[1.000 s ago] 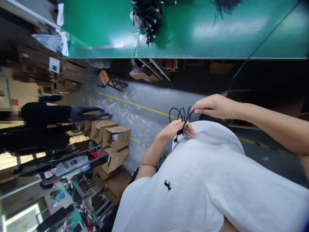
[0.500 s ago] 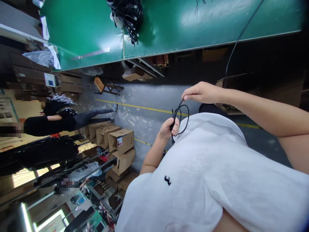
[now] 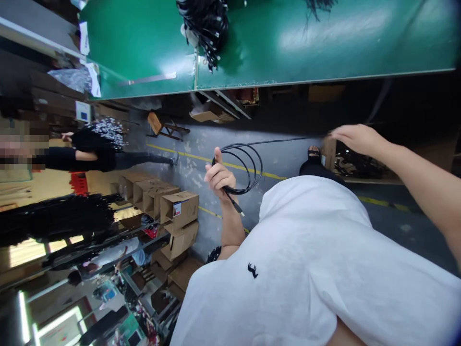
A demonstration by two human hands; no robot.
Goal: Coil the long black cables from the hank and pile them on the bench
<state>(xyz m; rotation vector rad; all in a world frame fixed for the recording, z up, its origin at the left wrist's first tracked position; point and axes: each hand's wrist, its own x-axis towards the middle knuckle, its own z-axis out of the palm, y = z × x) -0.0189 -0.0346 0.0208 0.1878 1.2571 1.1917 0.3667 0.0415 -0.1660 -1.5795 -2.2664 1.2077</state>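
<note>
My left hand point(image 3: 220, 179) is closed round a loosely coiled black cable point(image 3: 260, 168), one finger pointing up. Below the fingers hangs the cable's plug point(image 3: 237, 209) with a metal tip. From the coil, a single strand stretches across to my right hand point(image 3: 347, 134), whose fingertips are pinched together at its far end, slightly blurred. Both hands are in the air in front of my white shirt, short of the green table. On that table lies a bundle of black cables point(image 3: 207, 29) with pale ends.
The green table point(image 3: 288, 62) runs along the top. A wooden stool point(image 3: 154, 123) and cardboard boxes point(image 3: 180, 206) stand on the floor to the left. A person point(image 3: 97, 161) there carries a bundle of black cables. Another box point(image 3: 329, 151) is near my foot.
My hands have moved apart, the left to the left and the right to the right. The cable strand is now drawn out between them, and the coil hangs wider.
</note>
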